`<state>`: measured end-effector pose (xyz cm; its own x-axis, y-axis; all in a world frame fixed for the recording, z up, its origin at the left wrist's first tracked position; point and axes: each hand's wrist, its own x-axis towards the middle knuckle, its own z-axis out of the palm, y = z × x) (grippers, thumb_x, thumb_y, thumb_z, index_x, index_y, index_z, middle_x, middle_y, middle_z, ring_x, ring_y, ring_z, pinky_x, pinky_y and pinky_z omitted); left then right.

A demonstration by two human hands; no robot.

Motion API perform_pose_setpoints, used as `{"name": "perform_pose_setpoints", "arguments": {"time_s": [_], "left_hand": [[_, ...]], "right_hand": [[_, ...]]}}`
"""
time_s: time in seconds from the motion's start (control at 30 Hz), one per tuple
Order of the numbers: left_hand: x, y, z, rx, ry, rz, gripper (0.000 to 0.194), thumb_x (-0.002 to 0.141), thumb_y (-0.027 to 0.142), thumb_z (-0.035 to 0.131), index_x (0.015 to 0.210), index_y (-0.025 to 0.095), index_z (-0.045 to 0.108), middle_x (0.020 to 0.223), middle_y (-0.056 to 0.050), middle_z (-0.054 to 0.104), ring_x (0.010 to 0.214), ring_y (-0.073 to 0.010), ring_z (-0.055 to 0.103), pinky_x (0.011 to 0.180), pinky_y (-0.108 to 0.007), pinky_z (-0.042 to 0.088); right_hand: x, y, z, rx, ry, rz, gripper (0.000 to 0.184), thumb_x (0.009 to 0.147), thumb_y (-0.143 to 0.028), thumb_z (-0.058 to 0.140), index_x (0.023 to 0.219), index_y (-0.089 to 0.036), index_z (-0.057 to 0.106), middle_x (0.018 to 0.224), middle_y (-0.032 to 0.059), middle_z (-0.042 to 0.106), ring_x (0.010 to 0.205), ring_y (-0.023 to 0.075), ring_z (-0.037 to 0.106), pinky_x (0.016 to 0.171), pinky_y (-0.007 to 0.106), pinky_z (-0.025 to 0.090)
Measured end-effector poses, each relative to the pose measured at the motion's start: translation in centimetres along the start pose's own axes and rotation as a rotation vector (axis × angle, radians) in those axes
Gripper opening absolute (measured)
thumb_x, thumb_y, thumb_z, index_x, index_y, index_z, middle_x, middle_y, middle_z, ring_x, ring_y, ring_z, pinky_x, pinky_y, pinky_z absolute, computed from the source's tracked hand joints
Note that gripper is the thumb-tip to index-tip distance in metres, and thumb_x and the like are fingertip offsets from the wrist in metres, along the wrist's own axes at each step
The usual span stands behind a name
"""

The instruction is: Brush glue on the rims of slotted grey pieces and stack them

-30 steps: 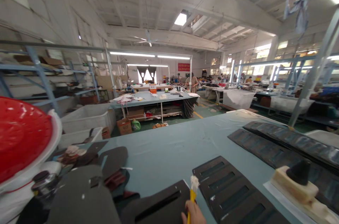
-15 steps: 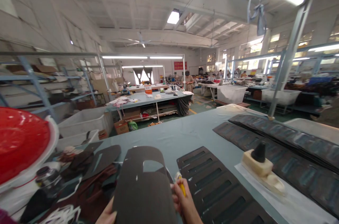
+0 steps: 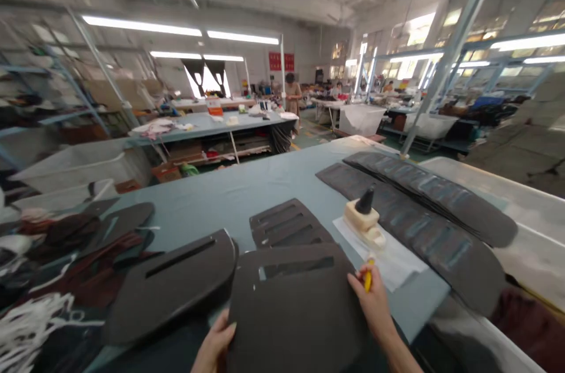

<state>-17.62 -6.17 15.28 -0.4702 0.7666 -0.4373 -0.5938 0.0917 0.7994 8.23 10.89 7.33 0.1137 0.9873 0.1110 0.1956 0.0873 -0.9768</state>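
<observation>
I hold a dark grey-brown panel (image 3: 295, 308) with a long narrow slot near its far edge. My left hand (image 3: 215, 342) is closed on its left edge, thumb on top. At the right edge is my right hand (image 3: 371, 293), with its fingers on the panel and a small yellow-handled tool (image 3: 369, 280) in its grip; the tool's tip is blurred. Beyond the held panel, a dark slotted panel (image 3: 289, 223) lies partly covered. To the left rests another dark panel (image 3: 176, 285) with a single slot.
A cream block (image 3: 362, 217) topped by a black cone stands on white paper (image 3: 399, 267). Stacked dark panels (image 3: 424, 202) line the table's (image 3: 212, 179) right side. Brown cloth (image 3: 110, 267) and white strips (image 3: 39, 326) lie at left. Another person (image 3: 292, 96) stands farther back.
The view has swung right and down. The held panel has moved right, over the near part of the slotted panel, and its slot now shows. A single-slot panel now shows at left.
</observation>
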Motion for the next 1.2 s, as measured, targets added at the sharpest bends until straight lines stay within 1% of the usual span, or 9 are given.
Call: {"name": "perform_pose_setpoints", "arguments": {"time_s": [0.1, 0.17, 0.23, 0.33, 0.47, 0.6, 0.77, 1.0, 1.2], "left_hand": [[-1.1, -6.7, 0.9, 0.109, -0.019, -0.084, 0.025, 0.064, 0.037, 0.069, 0.079, 0.018, 0.061, 0.08, -0.001, 0.068, 0.075, -0.0165, 0.062, 0.07, -0.027, 0.048], [-1.9, -10.9, 0.8, 0.245, 0.003, -0.146, 0.027, 0.065, 0.039, 0.068, 0.079, 0.017, 0.059, 0.08, 0.0, 0.066, 0.073, -0.0143, 0.058, 0.067, -0.024, 0.045], [-2.8, -14.5, 0.2, 0.366, 0.028, -0.22, 0.032, 0.064, 0.043, 0.068, 0.078, 0.017, 0.057, 0.076, 0.0, 0.064, 0.072, -0.0146, 0.057, 0.064, -0.024, 0.042], [-3.7, -18.4, -0.6, 0.481, 0.04, -0.241, 0.036, 0.065, 0.047, 0.068, 0.079, 0.018, 0.051, 0.069, 0.002, 0.06, 0.067, -0.0138, 0.055, 0.061, -0.023, 0.04], [-3.7, -21.7, -1.4, 0.545, 0.105, -0.13, 0.047, 0.062, 0.053, 0.069, 0.085, 0.02, 0.045, 0.065, 0.004, 0.057, 0.064, -0.0141, 0.056, 0.063, -0.026, 0.042], [-2.6, -23.4, -2.0, 0.634, 0.174, -0.014, 0.053, 0.061, 0.056, 0.067, 0.091, 0.02, 0.043, 0.066, 0.003, 0.057, 0.064, -0.0158, 0.058, 0.065, -0.03, 0.046], [-1.4, -23.9, -2.3, 0.718, 0.196, 0.054, 0.046, 0.07, 0.051, 0.061, 0.099, 0.021, 0.041, 0.07, 0.002, 0.058, 0.067, -0.0166, 0.06, 0.068, -0.032, 0.048], [-1.4, -23.6, -1.5, 1.013, 0.16, 0.145, 0.053, 0.08, 0.047, 0.046, 0.126, 0.021, 0.041, 0.076, 0.002, 0.056, 0.065, -0.0158, 0.057, 0.067, -0.034, 0.047], [-1.7, -23.1, -1.2, 1.06, 0.1, 0.159, 0.046, 0.087, 0.041, 0.038, 0.129, 0.024, 0.046, 0.086, -0.002, 0.058, 0.076, -0.0156, 0.057, 0.078, -0.034, 0.046]], "right_hand": [[-0.1, 3.5, -5.8, -0.344, -0.013, -0.063, 0.028, 0.072, -0.043, 0.059, 0.084, -0.021, 0.045, 0.075, -0.0008, 0.051, 0.066, 0.0158, 0.05, 0.067, 0.029, 0.041], [-0.8, 5.7, -8.7, -0.485, -0.07, -0.068, 0.025, 0.077, -0.042, 0.053, 0.087, -0.02, 0.045, 0.077, 0.0005, 0.052, 0.065, 0.0159, 0.051, 0.066, 0.029, 0.04], [-1.7, 7.6, -10.8, -0.568, -0.133, -0.072, 0.022, 0.081, -0.039, 0.048, 0.09, -0.02, 0.045, 0.078, 0.0013, 0.053, 0.064, 0.0153, 0.052, 0.065, 0.028, 0.04], [-2.8, 9.6, -12.7, -0.653, -0.167, -0.099, 0.017, 0.084, -0.035, 0.044, 0.089, -0.02, 0.045, 0.078, 0.0018, 0.052, 0.063, 0.0146, 0.052, 0.064, 0.027, 0.039], [-2.6, 11.2, -13.3, -0.695, -0.147, -0.126, 0.014, 0.085, -0.034, 0.044, 0.088, -0.02, 0.045, 0.075, 0.0008, 0.05, 0.06, 0.0137, 0.05, 0.061, 0.025, 0.038], [-1.3, 11.8, -12.2, -0.714, -0.145, -0.166, 0.012, 0.084, -0.032, 0.045, 0.086, -0.02, 0.046, 0.073, -0.0004, 0.05, 0.059, 0.0137, 0.049, 0.06, 0.025, 0.037], [0.3, 12.5, -10.5, -0.711, -0.153, -0.21, 0.012, 0.083, -0.03, 0.045, 0.089, -0.02, 0.046, 0.077, 0.001, 0.053, 0.064, 0.0155, 0.052, 0.064, 0.026, 0.039], [0.9, 14.0, -9.5, -0.766, -0.184, -0.214, 0.013, 0.081, -0.03, 0.044, 0.089, -0.02, 0.047, 0.076, 0.0019, 0.055, 0.065, 0.017, 0.053, 0.064, 0.027, 0.038], [1.1, 14.2, -9.5, -0.84, -0.18, -0.184, 0.018, 0.081, -0.032, 0.046, 0.091, -0.019, 0.05, 0.077, 0.004, 0.058, 0.063, 0.0176, 0.053, 0.062, 0.028, 0.036]]}}
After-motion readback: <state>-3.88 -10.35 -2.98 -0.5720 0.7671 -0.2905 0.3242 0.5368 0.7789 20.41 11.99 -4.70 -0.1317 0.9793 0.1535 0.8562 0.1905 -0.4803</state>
